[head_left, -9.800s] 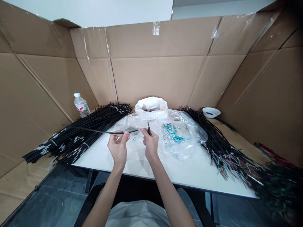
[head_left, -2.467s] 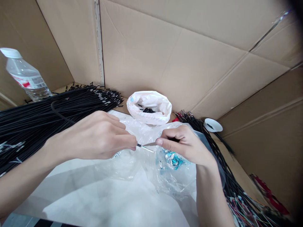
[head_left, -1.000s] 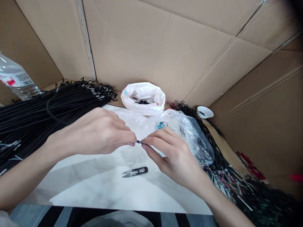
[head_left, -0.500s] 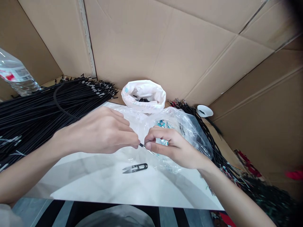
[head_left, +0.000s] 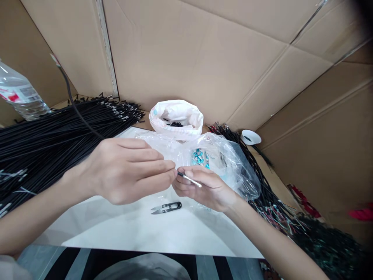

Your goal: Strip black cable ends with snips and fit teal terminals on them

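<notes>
A thin black cable is held above a white table, its stripped end framed between two bare hands. The cable is pinched by the left hand, thumb and fingers closed just behind the bared part, presumably so that the tip is kept steady and in plain sight. The right hand is turned partly palm-up beneath that tip, its fingers curled and narrow; whether the cable is gripped by them or merely backed cannot be told. A pair of snips is laid on the table just below the hands, likely so that both are left free and the tool is kept in reach. Teal pieces are gathered in a clear bag beyond the right hand, and a stack of black cables is heaped to the left, perhaps to leave the middle open. The held cable is seen as slim, dark and flexible: behind the left hand it is bowed upward over the stack to a pale, frayed-looking far end, while at the near end the black jacket is ended short and a bright, silvery core is exposed, tilted slightly downward.
</notes>
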Demonstrator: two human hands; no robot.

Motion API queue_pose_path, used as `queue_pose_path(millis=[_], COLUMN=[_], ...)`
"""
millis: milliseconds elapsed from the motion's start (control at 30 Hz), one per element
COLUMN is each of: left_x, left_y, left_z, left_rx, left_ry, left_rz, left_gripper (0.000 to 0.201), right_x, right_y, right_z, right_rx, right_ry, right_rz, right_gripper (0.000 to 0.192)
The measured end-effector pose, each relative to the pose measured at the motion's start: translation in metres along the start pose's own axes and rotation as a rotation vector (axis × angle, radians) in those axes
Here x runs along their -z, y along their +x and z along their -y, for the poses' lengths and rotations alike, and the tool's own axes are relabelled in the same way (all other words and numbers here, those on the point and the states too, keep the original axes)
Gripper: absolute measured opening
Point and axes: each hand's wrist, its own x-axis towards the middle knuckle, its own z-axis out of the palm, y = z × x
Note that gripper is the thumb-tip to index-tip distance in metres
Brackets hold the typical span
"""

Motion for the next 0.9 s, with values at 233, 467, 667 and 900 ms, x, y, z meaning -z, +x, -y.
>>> queue_pose_path(millis=[233,467,667,900], left_x=[-0.006,-0.014,-0.017,-0.006], left_y=[0.008,0.01,0.01,0.01], left_z=[0.006,0.005,0.008,0.028], left_rx=[-0.066,-0.103,-0.094,-0.005], left_ry=[0.022,0.021,0.025,0.031], left_rz=[-0.14,-0.207,-0.208,-0.294], left_gripper=[0.016,0.018,0.022,0.019], right_x=[-0.019,-0.017,0.0,0.029], right_y=[0.0,0.008,-0.013,-0.047], right_z=[-0.015,-0.032,-0.024,0.019], right_rx=[0.057,0.075,0.141,0.051], right_ry=[0.251,0.295,-0.336,-1.585], right_rz=[0.039,0.181,0.04,-0.406], right_gripper=[0.036,0.044,0.036,0.023])
